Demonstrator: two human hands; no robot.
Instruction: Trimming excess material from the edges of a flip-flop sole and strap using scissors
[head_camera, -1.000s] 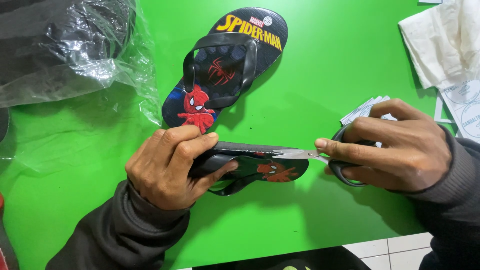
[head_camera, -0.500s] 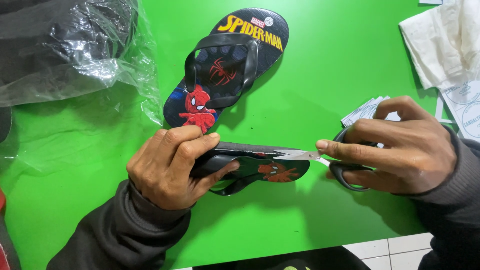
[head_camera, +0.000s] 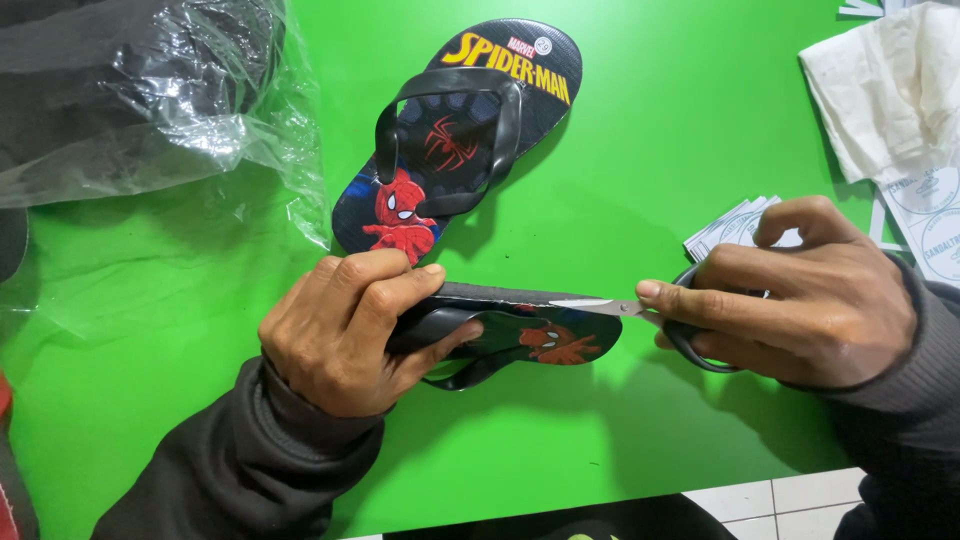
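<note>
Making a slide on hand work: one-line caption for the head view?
Left hand grips a flip-flop on edge; right hand sets scissors to its rim.

1. We see the left hand (head_camera: 345, 335) at lower left of the frame, bare, without rings or a watch; its sleeve (head_camera: 235, 470) is dark charcoal fleece with a snug ribbed cuff.
2. The right hand (head_camera: 800, 295) at right is likewise bare; its sleeve (head_camera: 905, 430) is the same dark, soft-knit fabric, creased at the wrist.

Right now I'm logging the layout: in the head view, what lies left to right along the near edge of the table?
Left hand → held sandal → scissors → right hand.
</note>
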